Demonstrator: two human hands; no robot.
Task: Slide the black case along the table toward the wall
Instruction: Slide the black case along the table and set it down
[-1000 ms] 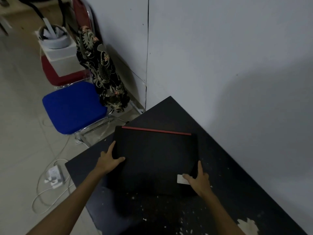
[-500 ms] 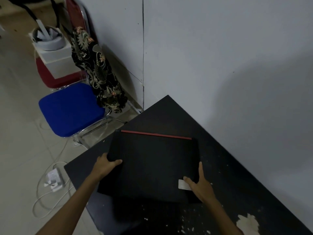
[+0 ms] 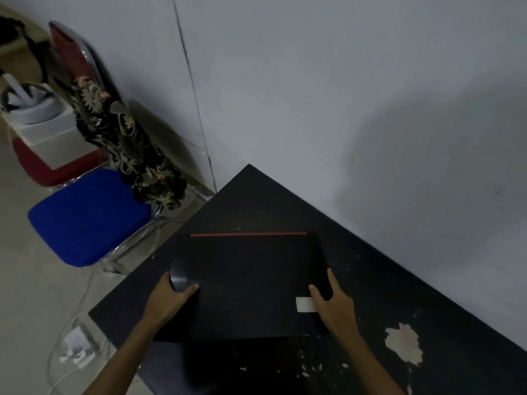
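The black case (image 3: 251, 283) is flat, with a red strip along its far edge and a small white label near my right hand. It lies on the black table (image 3: 399, 295), a short way from the grey wall (image 3: 342, 109). My left hand (image 3: 171, 299) grips the case's left edge, thumb on top. My right hand (image 3: 333, 303) holds its right near corner, fingers spread over the edge. The near left part of the case looks slightly raised off the table.
The table's surface is chipped, with a pale worn patch (image 3: 405, 344) at the right. To the left stand a blue-seated chair (image 3: 88, 218), a patterned cloth (image 3: 122, 141), and a red chair bearing a white box (image 3: 42, 132). A white cable and adapter (image 3: 75, 350) lie on the floor.
Both hands have kept hold of the case while it turned slightly and its left side came nearer me. My left thumb now curls over the left edge. The camera view shifted right.
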